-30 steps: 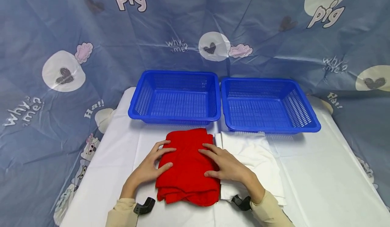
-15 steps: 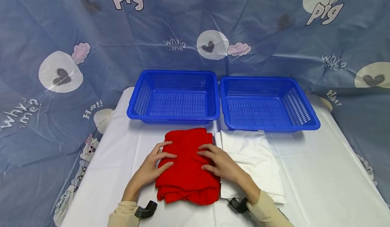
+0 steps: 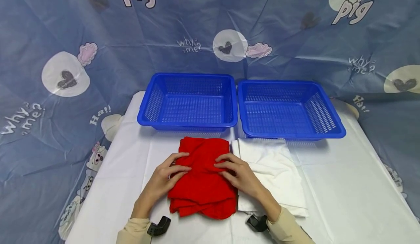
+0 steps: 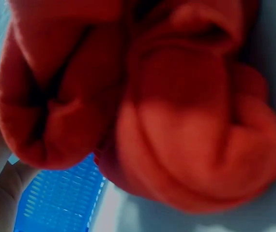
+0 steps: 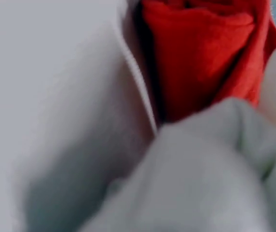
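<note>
A folded red cloth (image 3: 203,191) lies in layers at the front middle of the table in the head view. My left hand (image 3: 160,181) is at its left side, thumb and fingertips drawn together on the top layer. From the right, my right hand (image 3: 244,177) pinches the same layer, and small creases run between the two hands. A folded white cloth (image 3: 280,171) lies beside the red one, partly under my right forearm. The left wrist view shows the thick rolled folds of the red cloth (image 4: 176,125) close up, with fingers (image 4: 2,198) at the left edge.
Two blue plastic baskets stand side by side behind the cloths: a left basket (image 3: 187,125) and a right basket (image 3: 295,135). A white sheet (image 3: 341,196) covers the table. A printed blue-grey curtain (image 3: 282,25) hangs behind and around it.
The fingertips and thumbs of both hands have drawn closer together on the red cloth. Its top layer has creased, and its far edge has changed shape.
</note>
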The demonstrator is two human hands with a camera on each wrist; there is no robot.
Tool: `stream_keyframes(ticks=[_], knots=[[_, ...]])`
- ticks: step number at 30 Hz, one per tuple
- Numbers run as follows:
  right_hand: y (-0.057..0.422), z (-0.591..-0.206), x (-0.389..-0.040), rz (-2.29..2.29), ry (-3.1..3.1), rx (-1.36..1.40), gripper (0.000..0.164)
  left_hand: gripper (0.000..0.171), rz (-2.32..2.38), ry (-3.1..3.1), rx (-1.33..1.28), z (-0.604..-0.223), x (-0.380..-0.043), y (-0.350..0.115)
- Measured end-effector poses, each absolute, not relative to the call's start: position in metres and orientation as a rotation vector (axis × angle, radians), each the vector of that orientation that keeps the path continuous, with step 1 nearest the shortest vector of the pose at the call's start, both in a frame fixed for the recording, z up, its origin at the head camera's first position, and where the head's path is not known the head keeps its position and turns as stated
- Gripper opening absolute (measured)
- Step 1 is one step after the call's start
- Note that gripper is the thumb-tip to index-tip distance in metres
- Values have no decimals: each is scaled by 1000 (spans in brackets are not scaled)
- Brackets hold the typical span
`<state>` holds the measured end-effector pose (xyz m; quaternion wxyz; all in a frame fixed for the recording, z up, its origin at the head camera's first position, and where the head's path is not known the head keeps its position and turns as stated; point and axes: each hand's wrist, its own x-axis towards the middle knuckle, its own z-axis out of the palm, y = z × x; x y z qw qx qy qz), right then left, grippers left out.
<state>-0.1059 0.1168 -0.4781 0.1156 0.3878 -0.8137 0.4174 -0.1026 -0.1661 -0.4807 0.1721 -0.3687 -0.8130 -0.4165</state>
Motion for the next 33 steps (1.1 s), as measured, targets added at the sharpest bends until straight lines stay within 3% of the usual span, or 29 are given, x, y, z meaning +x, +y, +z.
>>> stream_keyframes(ticks=[15,24,33], knots=[[124,-457,-104,1222,-2326,1121,26,31,-1205,-2236,-1148,-452,-108,-161],[125,-441,-103,950,-2379,1042,26,30,-1117,-2204,-1173,-435,-112,-157],[126,-432,-107,1124,-2199,1078,32,32,-1087,-2118,-1203,-411,-116,-152]])
